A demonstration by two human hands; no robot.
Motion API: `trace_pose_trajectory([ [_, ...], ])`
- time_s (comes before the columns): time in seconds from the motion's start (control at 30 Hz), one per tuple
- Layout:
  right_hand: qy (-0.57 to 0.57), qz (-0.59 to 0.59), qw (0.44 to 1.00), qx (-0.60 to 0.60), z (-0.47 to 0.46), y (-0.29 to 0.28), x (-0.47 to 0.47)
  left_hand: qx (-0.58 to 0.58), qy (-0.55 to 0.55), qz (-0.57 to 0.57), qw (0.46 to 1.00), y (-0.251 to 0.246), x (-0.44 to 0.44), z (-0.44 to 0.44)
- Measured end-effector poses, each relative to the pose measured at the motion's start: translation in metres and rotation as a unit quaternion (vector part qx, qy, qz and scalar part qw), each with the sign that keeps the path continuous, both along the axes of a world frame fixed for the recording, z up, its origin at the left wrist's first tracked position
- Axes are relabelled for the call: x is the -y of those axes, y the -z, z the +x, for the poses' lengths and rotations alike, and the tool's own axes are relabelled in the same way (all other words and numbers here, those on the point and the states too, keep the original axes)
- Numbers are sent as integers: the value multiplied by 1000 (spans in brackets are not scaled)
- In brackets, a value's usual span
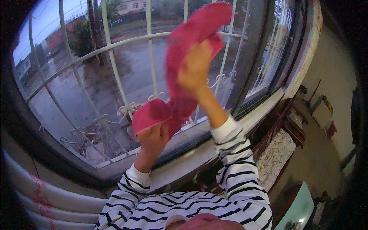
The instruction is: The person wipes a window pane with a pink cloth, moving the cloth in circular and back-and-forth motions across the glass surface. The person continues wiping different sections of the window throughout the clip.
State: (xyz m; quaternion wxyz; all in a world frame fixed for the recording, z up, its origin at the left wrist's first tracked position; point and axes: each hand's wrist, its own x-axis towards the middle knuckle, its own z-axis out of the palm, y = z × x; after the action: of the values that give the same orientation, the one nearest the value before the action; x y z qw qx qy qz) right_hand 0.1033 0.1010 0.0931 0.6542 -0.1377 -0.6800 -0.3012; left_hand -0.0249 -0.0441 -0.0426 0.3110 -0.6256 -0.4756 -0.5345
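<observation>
A pinkish-red cloth (184, 49) is stretched between my two hands in front of a barred window. My right hand (195, 67), blurred, is raised and closed around its upper part; folds of cloth hang over the knuckles and beyond them. Lower down, my left hand (153, 139) grips the other end, where a darker patch shows on the fabric. The cloth's middle looks narrow and bunched. White metal window bars (151, 66) stand just behind it, and whether the cloth touches them I cannot tell.
The window sill (187, 165) runs below my forearms. A dark window frame (250, 57) rises at right. Beyond my right arm is a wooden seat with patterned upholstery (277, 155), near a pale green glossy panel (299, 207). A pale ribbed surface (63, 198) lies at lower left.
</observation>
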Motion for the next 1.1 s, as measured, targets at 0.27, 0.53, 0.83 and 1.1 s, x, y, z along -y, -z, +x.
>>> trace_pose_trajectory([
  [0.27,-170,-284,928,-171,59,230,-50,-24,-76,65,995,-5,39,-35],
  [0.53,-49,-133,975,-170,75,14,-40,53,-6,-15,998,11,40,-28],
  [0.83,-58,-145,965,209,-9,163,72,43,-69,8,997,26,62,-75],
  [1.1,6,-191,973,-129,5,83,21,73,-286,26,955,-32,81,-115],
])
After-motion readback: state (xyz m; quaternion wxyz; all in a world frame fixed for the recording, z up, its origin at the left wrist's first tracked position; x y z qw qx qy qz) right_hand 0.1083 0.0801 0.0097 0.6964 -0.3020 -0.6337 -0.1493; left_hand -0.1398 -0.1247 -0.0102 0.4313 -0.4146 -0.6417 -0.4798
